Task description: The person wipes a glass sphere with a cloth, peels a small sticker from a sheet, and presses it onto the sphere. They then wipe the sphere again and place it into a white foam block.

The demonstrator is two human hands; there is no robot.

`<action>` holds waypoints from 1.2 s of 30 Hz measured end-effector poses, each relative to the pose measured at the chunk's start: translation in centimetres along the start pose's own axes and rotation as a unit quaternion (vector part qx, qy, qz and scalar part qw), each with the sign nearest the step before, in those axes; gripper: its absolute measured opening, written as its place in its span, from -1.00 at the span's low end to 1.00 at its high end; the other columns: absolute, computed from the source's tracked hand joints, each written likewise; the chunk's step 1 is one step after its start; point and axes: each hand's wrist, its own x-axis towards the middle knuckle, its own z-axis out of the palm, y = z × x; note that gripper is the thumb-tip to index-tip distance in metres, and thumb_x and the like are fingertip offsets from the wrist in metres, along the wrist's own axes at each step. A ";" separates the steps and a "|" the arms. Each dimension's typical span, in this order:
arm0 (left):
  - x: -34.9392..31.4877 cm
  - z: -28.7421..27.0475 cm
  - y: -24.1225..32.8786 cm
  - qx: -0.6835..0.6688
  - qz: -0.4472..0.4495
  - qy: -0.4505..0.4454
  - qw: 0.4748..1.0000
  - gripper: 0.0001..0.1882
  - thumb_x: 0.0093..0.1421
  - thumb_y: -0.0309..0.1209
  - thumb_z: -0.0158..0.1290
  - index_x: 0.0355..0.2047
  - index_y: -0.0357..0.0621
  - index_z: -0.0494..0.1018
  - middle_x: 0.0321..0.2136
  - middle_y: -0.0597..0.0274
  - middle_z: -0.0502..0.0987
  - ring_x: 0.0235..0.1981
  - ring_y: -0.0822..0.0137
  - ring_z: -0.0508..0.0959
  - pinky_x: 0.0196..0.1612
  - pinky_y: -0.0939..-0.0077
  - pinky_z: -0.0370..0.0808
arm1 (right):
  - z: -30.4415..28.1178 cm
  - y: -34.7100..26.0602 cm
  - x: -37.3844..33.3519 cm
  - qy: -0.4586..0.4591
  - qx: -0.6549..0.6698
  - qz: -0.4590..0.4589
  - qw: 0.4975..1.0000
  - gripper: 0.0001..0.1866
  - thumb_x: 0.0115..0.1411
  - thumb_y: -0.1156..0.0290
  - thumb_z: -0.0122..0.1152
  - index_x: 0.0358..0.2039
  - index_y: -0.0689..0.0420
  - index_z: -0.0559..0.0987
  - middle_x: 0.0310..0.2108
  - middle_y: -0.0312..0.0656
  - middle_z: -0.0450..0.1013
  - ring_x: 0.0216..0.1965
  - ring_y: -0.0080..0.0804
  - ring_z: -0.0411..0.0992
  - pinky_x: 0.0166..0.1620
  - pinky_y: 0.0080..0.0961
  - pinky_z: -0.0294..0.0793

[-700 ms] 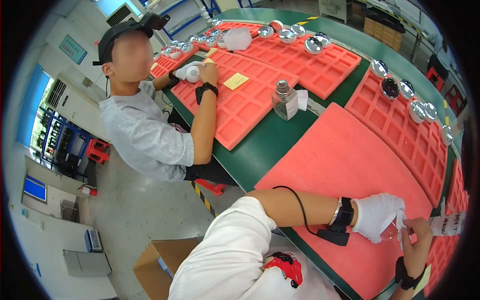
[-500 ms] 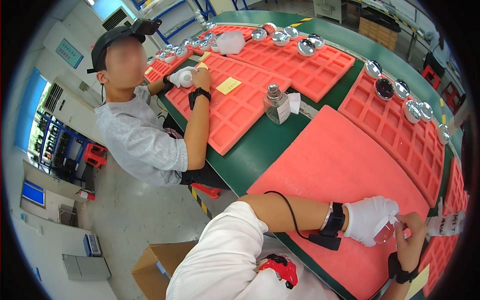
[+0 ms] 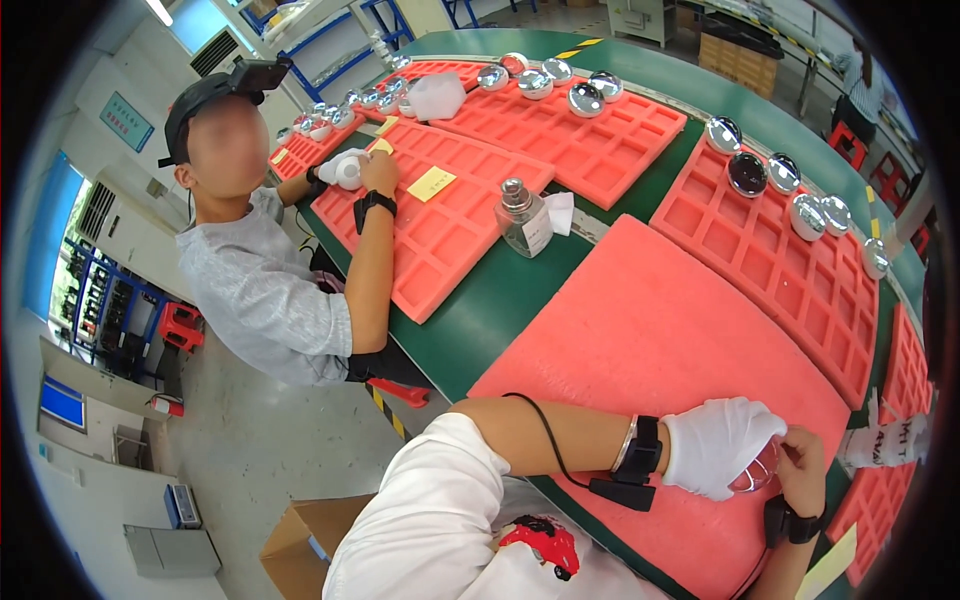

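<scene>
My left hand (image 3: 718, 448), in a white glove, is closed around a shiny round domed piece (image 3: 754, 470) that mirrors the pink of the foam below. Bare-skinned, my right hand (image 3: 803, 468) is at the right edge of that piece, its fingers bent and pressed together. Whatever those fingertips may pinch is hidden. Both hands are just over the right side of a flat pink foam sheet (image 3: 640, 340) on the green table.
Beyond the sheet, a pink compartment tray (image 3: 765, 260) carries several mirrored domes (image 3: 747, 174). A glass bottle (image 3: 522, 218) stands left of it. A co-worker (image 3: 270, 270) at the left handles a white round piece (image 3: 349, 172). A cardboard box (image 3: 300, 540) is below.
The whole view has shifted slightly, so the scene sits further left. Both my hands stay at the domed piece, with the right fingers still at its edge.
</scene>
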 end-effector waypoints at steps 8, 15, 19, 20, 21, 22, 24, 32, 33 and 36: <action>0.0 0.1 -0.6 -0.010 0.022 0.008 1.000 -0.29 -0.20 -0.36 0.29 0.00 -0.22 0.28 -0.13 -0.07 0.42 -0.11 -0.06 0.47 -0.08 0.15 0.47 | -2.0 -0.5 0.7 -0.133 0.008 0.037 0.990 -0.74 -0.04 0.79 0.17 -0.29 0.26 0.49 -0.24 -0.27 0.38 -0.24 -0.55 0.38 -0.16 -0.62 0.37; 0.3 0.3 -0.8 -0.013 0.025 0.015 0.999 -0.32 -0.21 -0.36 0.29 -0.04 -0.21 0.30 -0.19 -0.04 0.45 -0.13 -0.04 0.49 -0.11 0.14 0.48 | -2.1 -1.6 1.0 -0.165 -0.018 0.066 0.984 -0.71 -0.08 0.76 0.23 -0.31 0.25 0.48 -0.31 -0.31 0.37 -0.26 -0.56 0.38 -0.18 -0.63 0.36; 0.3 0.0 -0.9 -0.032 -0.004 0.003 0.999 -0.39 -0.20 -0.36 0.29 -0.10 -0.21 0.32 -0.25 -0.03 0.47 -0.18 -0.02 0.51 -0.15 0.15 0.49 | -1.9 -0.9 1.3 -0.179 -0.005 0.061 0.982 -0.70 -0.10 0.75 0.26 -0.30 0.25 0.48 -0.35 -0.33 0.37 -0.27 -0.56 0.39 -0.18 -0.63 0.36; 0.2 0.1 -0.9 -0.081 -0.008 0.029 0.996 -0.41 -0.20 -0.37 0.28 -0.12 -0.20 0.33 -0.28 0.00 0.47 -0.20 0.00 0.51 -0.17 0.17 0.49 | -2.0 -0.6 1.2 -0.169 0.005 0.062 0.984 -0.71 -0.09 0.75 0.26 -0.31 0.25 0.49 -0.34 -0.33 0.38 -0.26 -0.56 0.39 -0.18 -0.63 0.36; 0.2 0.3 -0.9 -0.132 -0.013 0.055 0.990 -0.43 -0.19 -0.38 0.27 -0.14 -0.20 0.33 -0.31 0.03 0.48 -0.23 0.01 0.52 -0.19 0.18 0.49 | -2.1 -0.3 1.1 -0.160 0.015 0.065 0.985 -0.71 -0.09 0.75 0.27 -0.31 0.25 0.49 -0.33 -0.33 0.40 -0.25 -0.56 0.40 -0.17 -0.63 0.37; 0.2 0.5 -1.0 -0.182 -0.018 0.082 0.980 -0.46 -0.19 -0.39 0.27 -0.16 -0.20 0.34 -0.33 0.05 0.48 -0.26 0.03 0.53 -0.21 0.19 0.50 | -1.9 -0.2 0.9 -0.151 0.025 0.068 0.986 -0.72 -0.09 0.75 0.27 -0.32 0.24 0.50 -0.32 -0.32 0.41 -0.24 -0.56 0.40 -0.16 -0.62 0.37; 1.0 2.1 -2.3 -0.192 0.002 0.096 0.977 -0.45 -0.18 -0.38 0.27 -0.16 -0.20 0.33 -0.33 0.07 0.49 -0.27 0.06 0.54 -0.22 0.22 0.51 | -0.9 -0.3 0.7 -0.115 0.057 0.056 0.990 -0.76 -0.10 0.74 0.26 -0.37 0.25 0.50 -0.39 -0.33 0.40 -0.32 -0.59 0.37 -0.24 -0.63 0.33; 1.0 -0.8 -1.5 -0.396 -0.098 0.026 0.913 -0.37 -0.18 -0.35 0.32 -0.14 -0.21 0.24 -0.30 0.07 0.54 -0.29 0.16 0.58 -0.23 0.33 0.52 | 0.0 -1.1 0.9 -0.060 0.127 0.072 0.987 -0.81 -0.11 0.75 0.19 -0.44 0.25 0.51 -0.49 -0.38 0.37 -0.44 -0.65 0.30 -0.36 -0.68 0.27; 1.1 -0.8 -1.7 -0.371 -0.094 0.019 0.924 -0.37 -0.16 -0.35 0.34 -0.12 -0.20 0.24 -0.28 0.10 0.54 -0.26 0.21 0.58 -0.22 0.34 0.53 | -0.1 -1.2 1.0 -0.067 0.119 0.072 0.988 -0.81 -0.12 0.76 0.19 -0.45 0.25 0.51 -0.49 -0.38 0.37 -0.44 -0.65 0.30 -0.35 -0.69 0.28; 1.4 0.1 -2.5 -0.334 -0.070 0.029 0.940 -0.36 -0.14 -0.35 0.36 -0.11 -0.21 0.25 -0.27 0.12 0.54 -0.25 0.27 0.59 -0.22 0.37 0.54 | -0.8 -0.4 1.0 -0.089 0.103 0.067 0.988 -0.78 -0.11 0.77 0.17 -0.40 0.25 0.51 -0.42 -0.36 0.40 -0.37 -0.62 0.34 -0.27 -0.66 0.32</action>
